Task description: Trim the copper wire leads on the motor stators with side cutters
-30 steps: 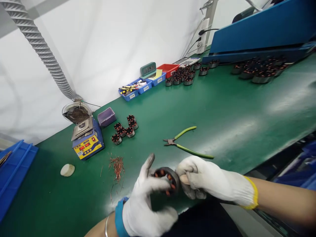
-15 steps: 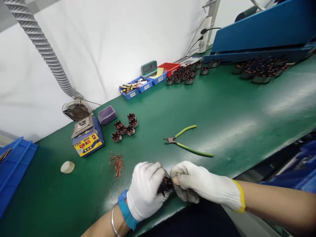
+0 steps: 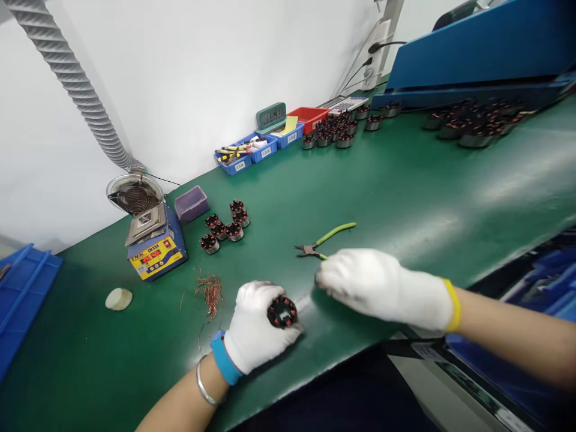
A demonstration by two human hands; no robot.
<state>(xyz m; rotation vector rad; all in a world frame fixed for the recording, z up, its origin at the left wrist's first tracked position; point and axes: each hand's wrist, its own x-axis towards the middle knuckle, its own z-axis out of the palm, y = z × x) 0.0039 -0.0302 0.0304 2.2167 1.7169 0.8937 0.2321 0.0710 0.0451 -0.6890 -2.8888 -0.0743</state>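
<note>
In a white glove, my left hand (image 3: 252, 330) is wrapped round a motor stator (image 3: 290, 307), a black ring with copper windings, held above the green bench with its round opening facing up. My right hand (image 3: 364, 282), also gloved, is apart from the stator. It hangs over the lower handle of the green-handled cutting pliers (image 3: 335, 231) and hides most of that handle. Its fingers are turned down and smeared by motion, so I cannot see whether they touch the pliers. A small heap of copper wire scraps (image 3: 210, 294) lies left of my left hand.
Several stators (image 3: 234, 231) stand beyond the wire scraps, near a purple bin (image 3: 191, 204) and a blue-yellow soldering pot (image 3: 157, 252). A white round lid (image 3: 119, 299) lies at left. More stators (image 3: 479, 135) stand by a blue machine (image 3: 477, 54); small blue trays (image 3: 238, 165) line the wall.
My right hand has let go of the stator and moved up and right to the pliers. My left hand still holds the stator, now turned with its opening upward.
</note>
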